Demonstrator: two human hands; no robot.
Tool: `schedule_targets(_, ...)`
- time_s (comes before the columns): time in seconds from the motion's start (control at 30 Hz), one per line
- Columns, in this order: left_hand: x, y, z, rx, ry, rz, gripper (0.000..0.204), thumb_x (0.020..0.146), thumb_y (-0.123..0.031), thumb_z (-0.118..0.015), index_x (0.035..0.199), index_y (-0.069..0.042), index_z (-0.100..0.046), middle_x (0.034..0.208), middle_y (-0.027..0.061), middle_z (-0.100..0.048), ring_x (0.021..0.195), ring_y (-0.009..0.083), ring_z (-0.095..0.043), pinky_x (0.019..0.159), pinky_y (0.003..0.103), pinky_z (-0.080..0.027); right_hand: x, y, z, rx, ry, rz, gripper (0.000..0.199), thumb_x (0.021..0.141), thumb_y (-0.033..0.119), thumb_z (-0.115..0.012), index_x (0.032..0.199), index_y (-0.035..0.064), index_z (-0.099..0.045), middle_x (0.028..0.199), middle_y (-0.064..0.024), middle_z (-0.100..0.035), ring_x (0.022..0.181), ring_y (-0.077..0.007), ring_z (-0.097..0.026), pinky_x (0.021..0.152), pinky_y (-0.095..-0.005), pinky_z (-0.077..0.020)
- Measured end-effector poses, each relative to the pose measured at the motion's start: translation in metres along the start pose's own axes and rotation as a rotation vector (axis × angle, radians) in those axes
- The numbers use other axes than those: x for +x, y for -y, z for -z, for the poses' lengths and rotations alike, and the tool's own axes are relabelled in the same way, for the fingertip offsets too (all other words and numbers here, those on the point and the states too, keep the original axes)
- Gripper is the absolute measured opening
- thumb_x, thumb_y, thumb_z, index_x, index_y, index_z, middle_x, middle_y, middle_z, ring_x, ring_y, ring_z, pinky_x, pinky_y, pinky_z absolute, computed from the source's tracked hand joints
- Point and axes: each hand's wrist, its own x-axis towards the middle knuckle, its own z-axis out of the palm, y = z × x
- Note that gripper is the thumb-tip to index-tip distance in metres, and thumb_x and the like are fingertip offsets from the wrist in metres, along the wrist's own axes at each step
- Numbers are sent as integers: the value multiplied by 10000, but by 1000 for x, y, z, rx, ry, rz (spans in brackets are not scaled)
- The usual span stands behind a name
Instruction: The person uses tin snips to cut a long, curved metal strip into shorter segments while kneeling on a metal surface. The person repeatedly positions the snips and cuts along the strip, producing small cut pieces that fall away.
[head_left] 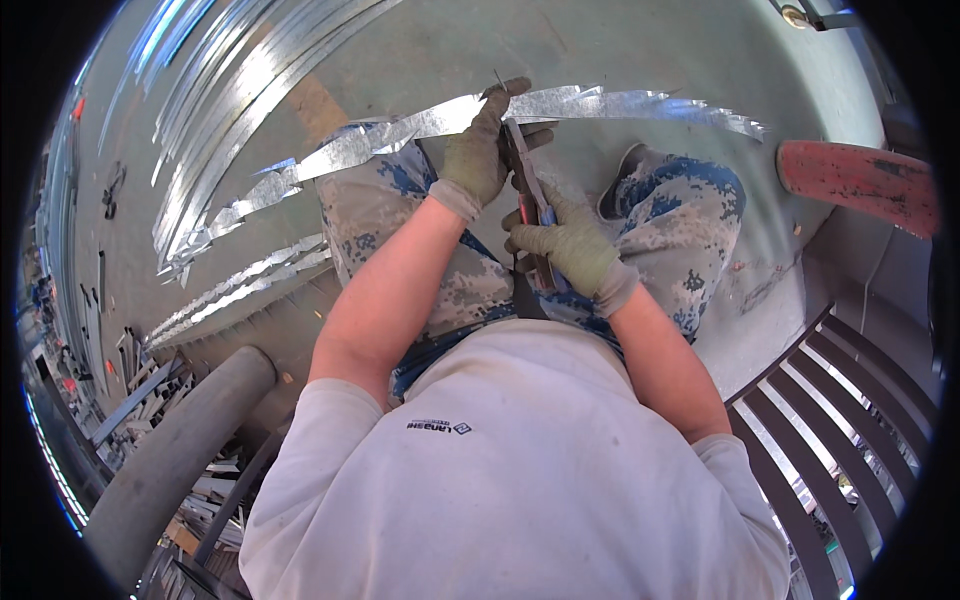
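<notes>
A long, shiny sheet-metal strip (390, 132) with jagged, notched edges runs across in front of me, above my knees. My gloved left hand (474, 160) is closed around it near its middle, with the fingers pointing away from me. My gloved right hand (572, 246) grips a pair of hand snips (530, 178) with red and blue on the handles. Their dark jaws reach up to the strip, right beside my left fingers. Whether the jaws are touching the metal is hard to make out. A thin, pointed sliver stands up past my left fingertips.
Many long metal strips (235, 75) lie in a bundle at the far left. Scrap offcuts (150, 400) are piled beyond the grey tube-shaped armrest (190, 450). A worn red padded bar (855, 180) juts in at the right, above dark slats (840, 400).
</notes>
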Motion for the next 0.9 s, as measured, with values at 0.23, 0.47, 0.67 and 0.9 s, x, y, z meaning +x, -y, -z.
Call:
schedule_targets(0.23,-2,-1,1,-6,12,20,566,1202,-420,-520,1587,-5,-529,1458,235,-656,1279,395,-716,1153,533,-603,0,-3,-5,14,-70,12,677,999,139,-793,1608,84,-501,1145,-53,-715,750,-159,-699,568,-334,-574)
schedule_targets(0.47,-2,-1,-2,-1,2,-1,539,1214,-393,-493,1588,-8,-532,1467,217,-650,1280,373,-716,1145,519,-612,2,-1,0,-28,-83,-10,644,1018,171,-785,1599,112,-514,1017,-53,-711,706,-148,-673,552,-330,-548)
schedule_targets(0.67,1,0,2,59,-37,2,525,1212,-382,-499,1580,-10,-542,1448,213,-665,1275,361,-723,1119,495,-629,-3,8,6,177,15,-104,627,1023,183,-786,1590,135,-525,848,-56,-666,601,-154,-615,535,-335,-517)
schedule_targets(0.9,5,3,3,130,-70,-4,505,1211,-379,-501,1561,-21,-564,1459,214,-667,1261,358,-733,1097,461,-640,4,7,-4,-52,-154,-68,534,987,145,-731,1506,118,-611,799,-50,-621,572,-172,-592,539,-357,-513)
